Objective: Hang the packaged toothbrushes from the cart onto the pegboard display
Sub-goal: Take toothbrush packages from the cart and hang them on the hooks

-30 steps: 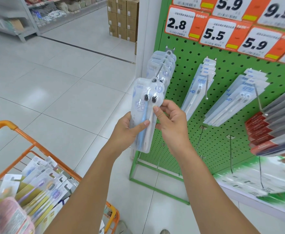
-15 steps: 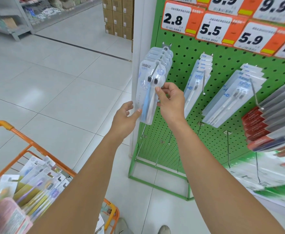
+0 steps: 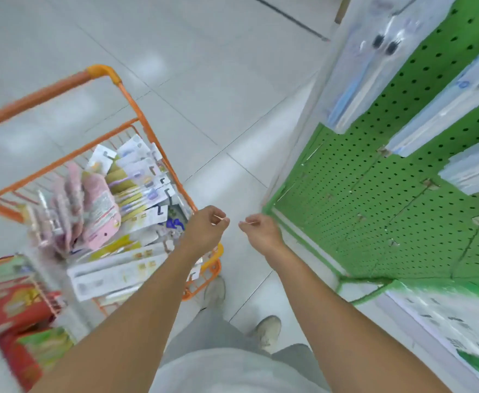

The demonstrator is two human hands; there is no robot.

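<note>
The orange wire cart [image 3: 136, 109] stands at the left, filled with packaged toothbrushes [image 3: 139, 177] lying in a heap. My left hand [image 3: 205, 231] hovers at the cart's right edge, fingers loosely curled, holding nothing. My right hand [image 3: 259, 232] hangs beside it over the floor, also loosely curled and empty. On the right rises the green pegboard [image 3: 380, 194]. A clear toothbrush pack [image 3: 366, 66] with two dark brush heads hangs at its top left corner, with more packs [image 3: 445, 103] on pegs to the right.
Bare metal pegs [image 3: 476, 231] stick out of the lower pegboard. A green frame [image 3: 303, 236] edges its base. Red and green boxes [image 3: 14, 307] fill the cart's near left. My shoes [image 3: 266, 330] stand on the tiled floor between cart and display.
Both hands let go of the toothbrush pack, which now hangs on the top left peg. They dropped down toward the cart, and my view swung downward and left.
</note>
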